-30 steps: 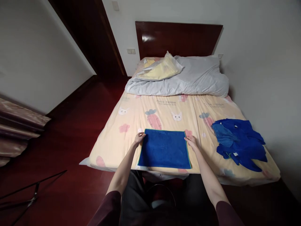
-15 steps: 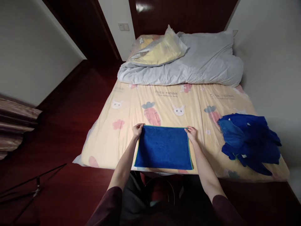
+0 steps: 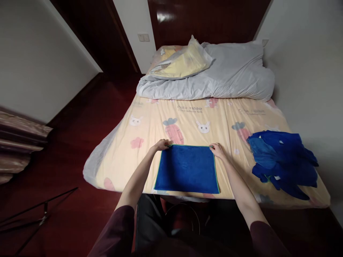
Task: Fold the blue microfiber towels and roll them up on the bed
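Note:
A blue towel (image 3: 187, 169) with a green edge lies flat on the bed near its foot. My left hand (image 3: 162, 145) pinches the towel's far left corner, fingers closed on the cloth. My right hand (image 3: 217, 150) pinches the far right corner the same way. Both forearms reach out over the foot of the bed, one along each side of the towel.
A heap of crumpled blue towels (image 3: 284, 162) sits at the right of the yellow carrot-print sheet (image 3: 187, 125). A grey duvet (image 3: 214, 78) and a yellow pillow (image 3: 182, 64) lie at the head. Dark red floor lies left, a white wall right.
Both hands slid from the towel's sides up to its far corners and closed on them. The view shifted slightly.

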The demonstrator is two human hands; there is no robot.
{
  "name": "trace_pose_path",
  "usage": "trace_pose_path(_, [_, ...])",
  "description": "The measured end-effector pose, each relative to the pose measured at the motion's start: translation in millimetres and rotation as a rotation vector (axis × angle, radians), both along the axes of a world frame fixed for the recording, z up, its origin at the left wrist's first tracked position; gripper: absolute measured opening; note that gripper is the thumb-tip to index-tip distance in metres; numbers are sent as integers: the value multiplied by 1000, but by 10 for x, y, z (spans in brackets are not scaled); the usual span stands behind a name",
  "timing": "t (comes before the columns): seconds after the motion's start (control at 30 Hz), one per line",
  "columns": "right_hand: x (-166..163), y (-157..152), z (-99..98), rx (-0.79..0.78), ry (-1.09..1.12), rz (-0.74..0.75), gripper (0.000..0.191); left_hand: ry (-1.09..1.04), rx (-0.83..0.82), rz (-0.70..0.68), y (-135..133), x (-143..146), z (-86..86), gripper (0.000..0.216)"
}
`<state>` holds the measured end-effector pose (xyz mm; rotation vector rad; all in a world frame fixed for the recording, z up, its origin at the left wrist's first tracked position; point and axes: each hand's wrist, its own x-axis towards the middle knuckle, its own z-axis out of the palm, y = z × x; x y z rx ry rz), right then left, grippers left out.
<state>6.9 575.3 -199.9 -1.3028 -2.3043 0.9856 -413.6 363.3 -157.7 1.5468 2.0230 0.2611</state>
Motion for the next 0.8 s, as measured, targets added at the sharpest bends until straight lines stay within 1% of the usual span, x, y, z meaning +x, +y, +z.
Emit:
trace_pose_path(0.07, [4, 73, 29, 0, -124, 56, 8, -13, -9, -13, 24, -13, 56, 18])
trace_pose_path(0.13, [10, 118, 16, -14, -178, 74, 7, -20, 11, 3, 10, -37, 83, 18])
trace_pose_path(0.2, [1, 139, -17, -14, -185, 44, 9, 9, 38, 63, -27, -70, 87, 17])
trace_pose_path(0.3, [-63, 109, -36, 11, -207, -77, 6, 84, 85, 217, -63, -88, 62, 16])
trace_pose_path(0.37, [-143, 18, 7, 71, -241, -158, 5, 114, 95, 286, -55, -28, 34, 17])
trace_pose_path(0.43, [-245, -150, 87, 209, -272, -212, 20, 152, 116, 309, -38, 114, -2, 21])
trace_pose_path(0.47, [-301, -263, 131, 300, -277, -214, 28, 187, 157, 309, -36, 216, -26, 25])
trace_pose_path(0.5, [-355, -389, 168, 392, -272, -187, 37, 229, 220, 299, -43, 333, -55, 32])
trace_pose_path(0.53, [-404, -523, 195, 469, -260, -124, 43, 273, 294, 269, -61, 459, -90, 38])
trace_pose_path(0.57, [-444, -655, 208, 520, -245, -21, 48, 310, 368, 217, -90, 585, -131, 44])
trace_pose_path(0.6, [-472, -777, 206, 542, -232, 105, 51, 332, 423, 146, -128, 703, -176, 49])
trace_pose_path(0.67, [-489, -951, 169, 519, -238, 330, 53, 330, 451, 10, -210, 885, -265, 55])
trace_pose_path(0.7, [-484, -992, 143, 497, -257, 376, 55, 322, 435, -20, -244, 939, -304, 56])
trace_pose_path(0.73, [-477, -1001, 120, 476, -286, 372, 56, 319, 411, -18, -267, 968, -333, 57])
trace_pose_path(0.8, [-479, -946, 102, 436, -358, 273, 59, 330, 359, 49, -265, 979, -354, 58])
